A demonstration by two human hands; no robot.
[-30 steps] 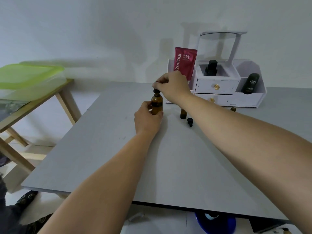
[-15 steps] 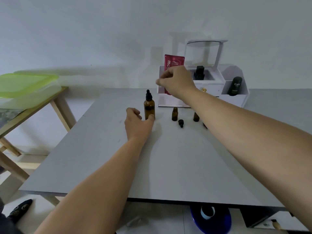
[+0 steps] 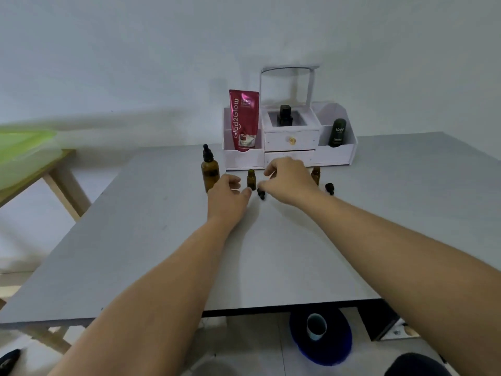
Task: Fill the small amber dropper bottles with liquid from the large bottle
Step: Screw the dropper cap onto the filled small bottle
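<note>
The large amber bottle stands upright on the grey table with its black dropper cap on. Just right of it stands a small uncapped amber bottle, and a black dropper cap lies in front of that. My left hand rests between the two bottles, fingers apart, holding nothing. My right hand hovers over the black cap, its fingertips right at it, fingers spread. A second small amber bottle and another black cap sit behind my right hand.
A white organiser with drawers stands at the table's back, holding a red tube, a black bottle and a dark tube. A wooden table with a green lid is at left. A blue stool sits under the near edge.
Both hands let go of the large bottle, which now stands capped. My left hand shifted right toward the small bottle. My right hand came down from the organiser to the loose black cap.
</note>
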